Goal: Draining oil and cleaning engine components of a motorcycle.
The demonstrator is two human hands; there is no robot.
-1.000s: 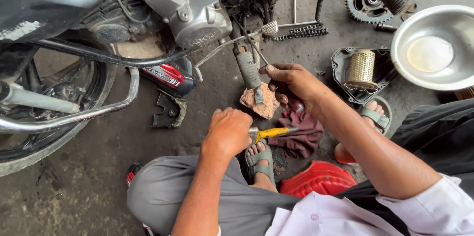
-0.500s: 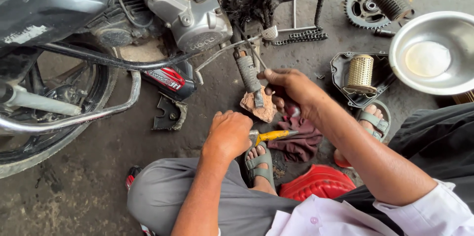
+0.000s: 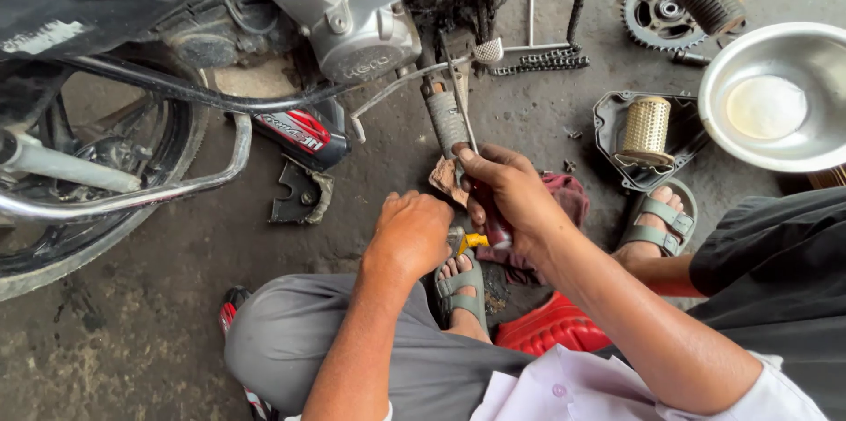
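The person wears grey trousers (image 3: 291, 333), a white buttoned shirt (image 3: 564, 390) with its sleeve (image 3: 780, 399) rolled above the elbow, and grey-green strapped sandals (image 3: 460, 289), with the left hand (image 3: 412, 231) and right hand (image 3: 511, 192) bare.

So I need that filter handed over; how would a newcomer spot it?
Start at the big steel bowl on the right. Just left of it lies a black cover on the floor, with the filter standing in it: the only small brass-coloured mesh cylinder there.
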